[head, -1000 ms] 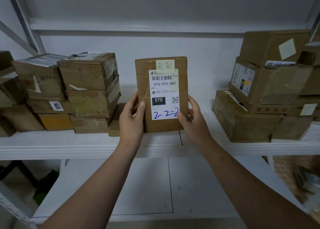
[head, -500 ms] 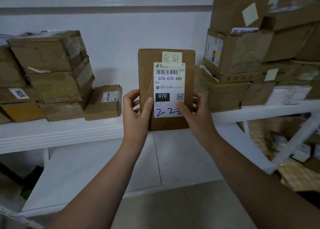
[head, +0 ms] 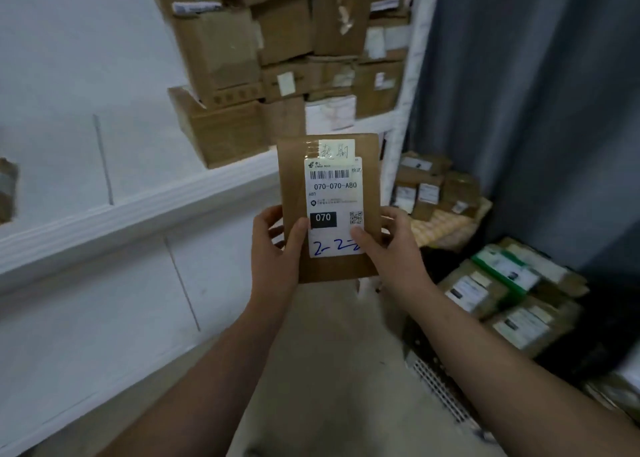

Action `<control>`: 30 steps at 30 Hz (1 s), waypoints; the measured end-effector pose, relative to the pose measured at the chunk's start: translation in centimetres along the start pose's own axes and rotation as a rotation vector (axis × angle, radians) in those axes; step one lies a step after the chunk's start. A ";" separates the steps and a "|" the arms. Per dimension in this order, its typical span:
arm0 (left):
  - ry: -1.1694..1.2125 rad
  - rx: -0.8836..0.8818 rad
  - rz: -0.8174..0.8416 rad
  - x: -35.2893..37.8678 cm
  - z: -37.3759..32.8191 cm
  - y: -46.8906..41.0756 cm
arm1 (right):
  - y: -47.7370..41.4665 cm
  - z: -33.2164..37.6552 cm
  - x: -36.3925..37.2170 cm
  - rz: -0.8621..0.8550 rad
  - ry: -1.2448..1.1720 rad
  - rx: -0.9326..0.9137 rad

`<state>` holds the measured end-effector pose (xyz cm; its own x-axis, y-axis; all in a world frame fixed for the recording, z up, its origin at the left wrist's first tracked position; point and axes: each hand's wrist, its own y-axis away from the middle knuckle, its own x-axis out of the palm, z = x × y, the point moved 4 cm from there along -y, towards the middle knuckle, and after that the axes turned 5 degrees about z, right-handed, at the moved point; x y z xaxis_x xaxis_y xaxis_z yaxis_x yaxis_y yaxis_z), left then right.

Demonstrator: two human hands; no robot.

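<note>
Holding flat brown parcel upright in both hands, with label facing the camera and long axis running vertical, roughly parallel to white rack post. Hanging in mid-air just left of that post and nearer the camera, resting on nothing. Gripping the lower half only: left hand wrapping the left edge, pressing left thumb on the front beside the black 070 block, curling fingers behind; right hand mirroring on the right edge, laying right thumb over the blue handwritten marking and hiding its last character. Sitting centred between the hands, touching both, equally near to each; leaving the upper half sticking up free above the fingers. Judging the coming move as a carry toward a drop spot, probably right of the post: loose parcels lying on the floor right of and below the post, low pile of boxes sitting just right of its base. Stacked cartons crowding the shelf left of the post, level with and above the parcel top. Expecting the right hand to be leading if heading floorward, being on that side of the post. Watching for pivoting about the low grip on releasing either edge.
</note>
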<state>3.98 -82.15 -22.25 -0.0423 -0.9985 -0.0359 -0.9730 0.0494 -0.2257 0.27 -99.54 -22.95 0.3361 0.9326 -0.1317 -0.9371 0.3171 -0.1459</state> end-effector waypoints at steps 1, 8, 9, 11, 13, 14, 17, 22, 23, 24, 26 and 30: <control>0.001 -0.008 0.040 2.2 0.0 1.1 | 1.1 -0.5 -2.4 -0.032 0.002 0.018; 0.034 -0.039 0.320 15.5 -0.1 8.0 | 9.0 -3.8 -16.6 -0.283 0.028 0.104; 0.041 -0.051 0.372 17.3 0.1 8.8 | 10.2 -4.4 -18.4 -0.322 0.026 0.126; 0.058 -0.078 0.471 20.9 0.6 10.5 | 12.8 -5.5 -21.7 -0.408 0.019 0.178; 0.052 -0.115 0.571 24.5 1.7 12.1 | 15.3 -6.9 -24.9 -0.501 0.008 0.220; 0.035 -0.133 0.632 26.2 2.1 12.9 | 16.5 -7.6 -26.4 -0.548 0.004 0.242; -0.005 -0.166 0.821 31.2 3.5 15.2 | 19.2 -9.4 -30.2 -0.651 -0.010 0.293; -0.107 -0.186 0.990 38.9 5.9 16.6 | 20.9 -12.0 -35.3 -0.655 -0.065 0.367; -0.128 -0.195 1.014 40.6 6.3 16.6 | 20.8 -12.3 -36.3 -0.659 -0.090 0.386; -0.158 -0.208 1.040 42.2 6.5 16.5 | 20.7 -12.6 -37.4 -0.673 -0.119 0.404; -0.186 -0.232 1.090 45.4 6.7 16.3 | 20.3 -13.0 -39.7 -0.719 -0.137 0.445; -0.227 -0.203 1.217 51.5 7.2 16.6 | 19.5 -14.4 -44.0 -0.836 0.108 0.602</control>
<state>-12.74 -132.59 -34.83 -0.9160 -0.2805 -0.2867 -0.3489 0.9099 0.2244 -31.41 -136.86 -34.09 0.8799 0.3640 -0.3053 -0.2826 0.9176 0.2795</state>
